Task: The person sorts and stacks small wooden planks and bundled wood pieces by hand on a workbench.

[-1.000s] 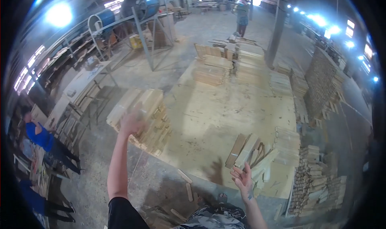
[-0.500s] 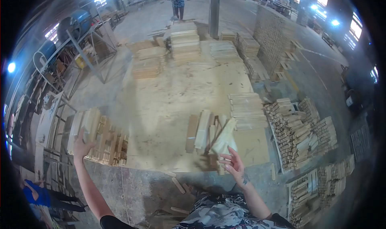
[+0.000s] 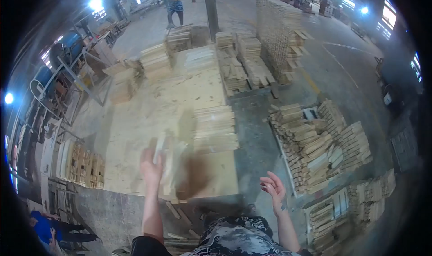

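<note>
Left hand (image 3: 150, 168) now off side stack (image 3: 83, 163), at loose boards (image 3: 173, 159).

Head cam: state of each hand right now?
Left hand: raised against blurred wood slats; grip cannot be told.
Right hand: open, fingers loosely curled, holding nothing.

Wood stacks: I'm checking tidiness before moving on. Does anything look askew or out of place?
Yes. The pile to the right is jumbled, its pieces lying at mixed angles, unlike the flat stack on the plywood. Loose offcuts lie scattered on the concrete near the left hand.
</note>
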Demonstrator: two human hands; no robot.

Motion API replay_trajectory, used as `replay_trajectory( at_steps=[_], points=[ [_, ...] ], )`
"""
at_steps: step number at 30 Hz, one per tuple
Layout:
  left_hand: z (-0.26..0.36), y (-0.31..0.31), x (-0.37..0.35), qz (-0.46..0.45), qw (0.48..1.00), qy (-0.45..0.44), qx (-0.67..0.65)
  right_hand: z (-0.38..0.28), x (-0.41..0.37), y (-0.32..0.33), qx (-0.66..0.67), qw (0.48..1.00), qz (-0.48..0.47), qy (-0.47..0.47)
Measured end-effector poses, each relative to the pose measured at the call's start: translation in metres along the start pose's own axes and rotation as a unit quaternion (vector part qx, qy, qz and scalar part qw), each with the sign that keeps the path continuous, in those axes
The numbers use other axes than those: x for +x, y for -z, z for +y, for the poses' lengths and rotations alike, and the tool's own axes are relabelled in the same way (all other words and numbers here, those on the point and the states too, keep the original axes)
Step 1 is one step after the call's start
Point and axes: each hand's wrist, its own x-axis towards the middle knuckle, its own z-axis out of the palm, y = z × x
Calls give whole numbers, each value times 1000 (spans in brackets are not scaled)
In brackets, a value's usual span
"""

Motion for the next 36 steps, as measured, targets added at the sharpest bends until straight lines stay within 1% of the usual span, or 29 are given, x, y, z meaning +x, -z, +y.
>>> replay_trajectory(
  at_steps=[2, 5, 8, 9, 11, 12, 15, 18, 21, 23, 25, 28, 31, 34, 35, 36],
  points=[
    [54, -36, -9, -36, 998, 4, -52, -21, 11, 31, -1, 1000, 15, 11],
    [104, -85, -18, -86, 991, 65, -85, -33, 35, 66, 6, 999, 32, 15],
    [118, -137, -33, -174, 976, 133, -14, -41, 64, 85, 0, 999, 31, 14],
    [117, -155, -37, -210, 962, 173, 7, -43, 75, 91, -7, 999, 31, 17],
    [105, -195, -54, -310, 930, 185, 69, -48, 101, 106, -23, 999, 29, 27],
    [100, -211, -58, -355, 911, 187, 96, -50, 115, 116, -31, 998, 45, 16],
    [99, -248, -60, -428, 872, 212, 106, -54, 165, 153, -52, 994, 92, -12],
    [137, -244, -8, -574, 746, 338, 21, -72, 223, 174, -81, 985, 148, -48],
    [174, -244, 54, -520, 798, 306, -6, -69, 299, 184, -78, 987, 128, -50],
    [182, -268, 73, -430, 842, 326, 15, -77, 349, 171, -86, 990, 106, -48],
    [195, -280, 99, -342, 878, 336, 18, -84, 404, 150, -72, 995, 42, -56],
    [180, -312, 103, -264, 876, 404, 10, -82, 486, 120, -56, 994, -56, -72],
    [178, -328, 104, -174, 860, 479, 34, -68, 570, 99, -51, 981, -162, -93],
    [187, -347, 109, -84, 840, 535, 33, -88, 636, 75, -78, 970, -208, -98],
    [192, -358, 116, -58, 834, 548, 31, -94, 658, 72, -66, 962, -254, -72],
    [197, -371, 127, -31, 828, 559, 29, -99, 681, 66, -81, 958, -263, -81]
  ],
)
